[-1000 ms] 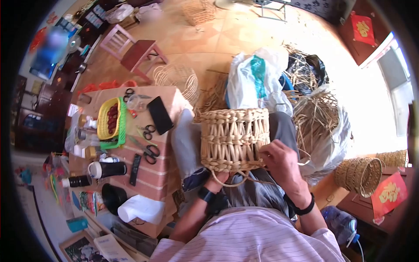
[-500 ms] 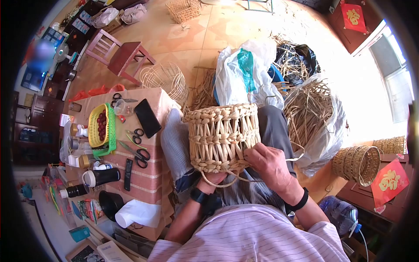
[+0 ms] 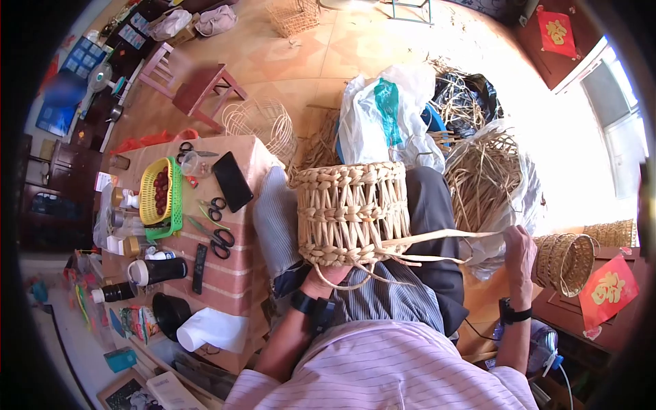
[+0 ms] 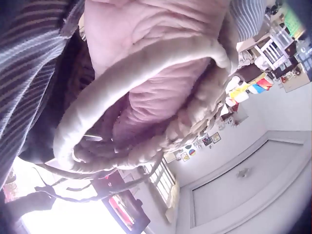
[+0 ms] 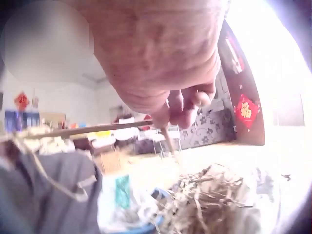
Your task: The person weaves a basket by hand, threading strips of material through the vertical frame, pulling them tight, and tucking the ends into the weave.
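A woven straw basket (image 3: 352, 212) with an openwork side stands over the person's lap. Its lower rim surrounds the left hand (image 4: 161, 92), which reaches up into the basket; the fingers are hidden inside, so I cannot tell how they lie. Out to the right, the right hand (image 3: 521, 249) pinches the end of a flat straw strand (image 3: 444, 234) that runs from the basket's lower edge. In the right wrist view, this strand stretches leftward from the fingertips. Another loose strand (image 3: 437, 259) and a curved loop (image 3: 348, 287) hang by the lower rim.
On the cloth-covered table (image 3: 236, 273) at left lie scissors (image 3: 220, 242), a phone (image 3: 232, 182), a remote (image 3: 200, 268) and a yellow basket (image 3: 157, 191) of red fruit. Straw fills a plastic bag (image 3: 485, 181) at right, near woven baskets (image 3: 567, 263). A wire-like basket (image 3: 263, 126) stands ahead.
The right hand has moved from the basket's lower right side far out to the right, drawing a strand taut. The left hand stays at the lower rim. The head view has shifted slightly.
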`<action>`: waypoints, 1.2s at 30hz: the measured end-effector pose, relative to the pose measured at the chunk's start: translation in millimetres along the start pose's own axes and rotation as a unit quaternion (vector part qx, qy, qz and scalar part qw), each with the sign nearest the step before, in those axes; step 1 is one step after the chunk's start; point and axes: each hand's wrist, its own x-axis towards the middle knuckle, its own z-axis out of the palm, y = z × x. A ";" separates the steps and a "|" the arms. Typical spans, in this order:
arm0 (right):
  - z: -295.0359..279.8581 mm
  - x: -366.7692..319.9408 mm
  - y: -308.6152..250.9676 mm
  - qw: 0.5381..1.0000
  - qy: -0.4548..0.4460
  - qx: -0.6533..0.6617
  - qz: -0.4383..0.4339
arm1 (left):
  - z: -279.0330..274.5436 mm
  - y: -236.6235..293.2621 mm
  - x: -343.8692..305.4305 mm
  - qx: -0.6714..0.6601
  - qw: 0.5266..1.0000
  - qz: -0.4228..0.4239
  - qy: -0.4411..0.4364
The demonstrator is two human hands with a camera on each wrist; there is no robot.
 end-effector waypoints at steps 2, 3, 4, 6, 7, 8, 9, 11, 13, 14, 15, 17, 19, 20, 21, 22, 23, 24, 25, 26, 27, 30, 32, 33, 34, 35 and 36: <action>1.6 1.0 -37.5 0.998 0.048 0.017 -0.034 | -11.2 5.8 2.0 0.228 0.972 0.044 0.032; -4.6 3.0 -62.9 0.994 0.059 0.048 -0.080 | -17.0 9.4 -0.1 0.136 0.991 0.010 0.009; -18.1 9.0 -91.9 0.986 0.072 0.079 -0.128 | -22.9 13.1 -2.1 0.044 0.999 -0.028 -0.008; -43.8 9.7 -148.1 0.964 0.088 0.139 -0.208 | -34.1 16.1 -13.0 -0.475 0.859 -0.185 -0.052; -48.4 8.3 -169.2 0.951 0.056 0.179 -0.246 | -35.1 13.3 -26.5 -0.648 0.724 -0.229 -0.057; -50.3 7.2 -186.2 0.934 0.025 0.217 -0.283 | -36.1 10.4 -39.9 -0.782 0.555 -0.282 -0.044; -45.9 7.1 -201.2 0.920 -0.004 0.247 -0.304 | -71.4 17.5 -37.3 -0.812 0.503 -0.290 -0.062; -31.7 11.5 -219.2 0.899 -0.044 0.259 -0.350 | -117.6 22.0 -44.5 -0.763 0.526 -0.354 -0.127; -22.7 14.9 -225.8 0.890 -0.085 0.294 -0.338 | -162.5 10.7 -51.6 -0.540 0.740 -0.341 -0.211; -17.9 16.2 -229.3 0.884 -0.106 0.312 -0.332 | -181.9 10.8 -52.8 -0.406 0.819 -0.323 -0.247; -11.4 17.6 -228.7 0.876 -0.115 0.336 -0.325 | -196.9 17.8 -54.4 -0.327 0.899 -0.259 -0.130; -8.8 20.0 -229.6 0.865 -0.138 0.363 -0.318 | -216.8 38.4 -11.0 -0.257 0.952 -0.166 -0.002; -7.9 19.0 -229.5 0.868 -0.152 0.347 -0.321 | -208.7 51.6 10.3 -0.186 0.976 -0.103 0.037; -6.9 20.2 -229.8 0.871 -0.152 0.330 -0.331 | -201.0 47.8 15.4 -0.149 0.985 -0.089 0.016; -3.5 20.7 -229.3 0.866 -0.139 0.337 -0.343 | -192.3 43.2 16.5 -0.127 0.988 -0.080 0.028; 0.2 19.2 -228.2 0.860 -0.127 0.346 -0.353 | -185.6 40.6 15.2 -0.106 0.991 -0.072 0.039; 0.3 17.7 -227.5 0.861 -0.124 0.348 -0.349 | -185.1 41.4 17.3 -0.104 0.989 -0.087 0.054; 0.0 16.7 -226.6 0.863 -0.124 0.350 -0.344 | -182.9 43.2 18.0 -0.105 0.987 -0.102 0.069; 0.9 16.5 -226.2 0.862 -0.129 0.358 -0.335 | -172.7 37.0 13.0 -0.112 0.987 -0.083 0.078; 2.0 15.7 -224.3 0.863 -0.136 0.365 -0.323 | -168.2 34.7 12.2 -0.105 0.989 -0.065 0.086; -0.2 15.5 -225.4 0.865 -0.144 0.369 -0.307 | -167.8 34.3 11.9 -0.102 0.989 -0.065 0.083; -12.1 16.9 -230.1 0.853 -0.161 0.381 -0.319 | -159.9 33.7 9.2 -0.094 0.991 -0.057 0.079; -18.7 18.9 -233.2 0.851 -0.177 0.374 -0.325 | -157.1 30.0 7.6 -0.082 0.993 -0.034 0.083; -17.1 18.9 -233.1 0.850 -0.179 0.369 -0.332 | -158.7 28.2 7.3 -0.090 0.993 -0.030 0.076; -15.3 18.8 -232.7 0.849 -0.181 0.363 -0.338 | -158.8 26.9 6.7 -0.099 0.992 -0.029 0.066; -13.7 19.7 -232.2 0.847 -0.184 0.363 -0.343 | -158.0 26.0 6.3 -0.108 0.992 -0.028 0.056; -13.7 19.8 -231.7 0.846 -0.188 0.360 -0.347 | -157.8 25.4 6.4 -0.118 0.992 -0.027 0.047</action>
